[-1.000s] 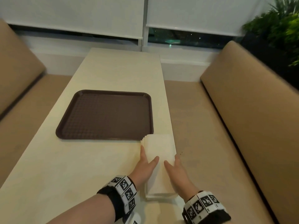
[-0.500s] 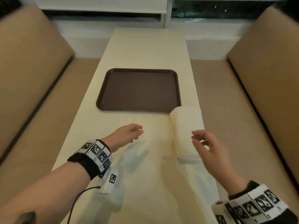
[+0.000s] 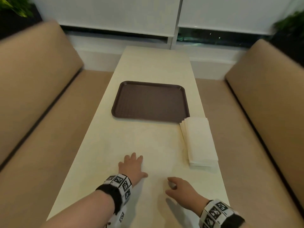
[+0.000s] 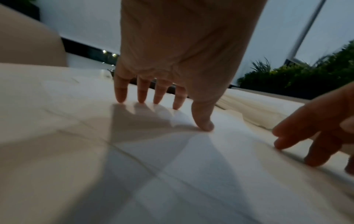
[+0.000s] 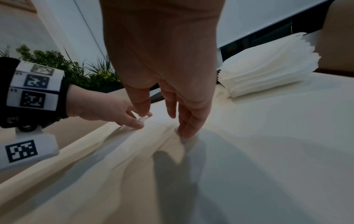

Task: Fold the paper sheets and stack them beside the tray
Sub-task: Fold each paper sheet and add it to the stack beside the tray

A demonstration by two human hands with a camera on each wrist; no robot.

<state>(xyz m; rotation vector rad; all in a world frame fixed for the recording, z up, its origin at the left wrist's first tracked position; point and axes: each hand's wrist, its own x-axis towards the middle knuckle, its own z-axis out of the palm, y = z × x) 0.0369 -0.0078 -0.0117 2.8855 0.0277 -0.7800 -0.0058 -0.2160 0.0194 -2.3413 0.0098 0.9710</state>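
A pale unfolded paper sheet (image 3: 158,145) with crease lines lies flat on the near part of the table (image 3: 156,63). My left hand (image 3: 131,167) presses on it with spread, straight fingers (image 4: 141,97). My right hand (image 3: 179,188) is just right of it, and its fingertips (image 5: 186,133) touch the sheet where the paper ripples. A stack of folded sheets (image 3: 199,142) sits by the table's right edge, beside the near right corner of the brown tray (image 3: 150,102). The stack (image 5: 268,66) is apart from both hands. Nothing lies in the tray.
Tan upholstered benches flank the table on the left (image 3: 32,96) and on the right (image 3: 266,96). A window with lowered white blinds (image 3: 115,14) is behind the table's far end. Green plants (image 3: 289,23) stand in the back corners.
Both hands have left the folded stack and drawn back toward me and to the left. They now rest on the unfolded sheet.
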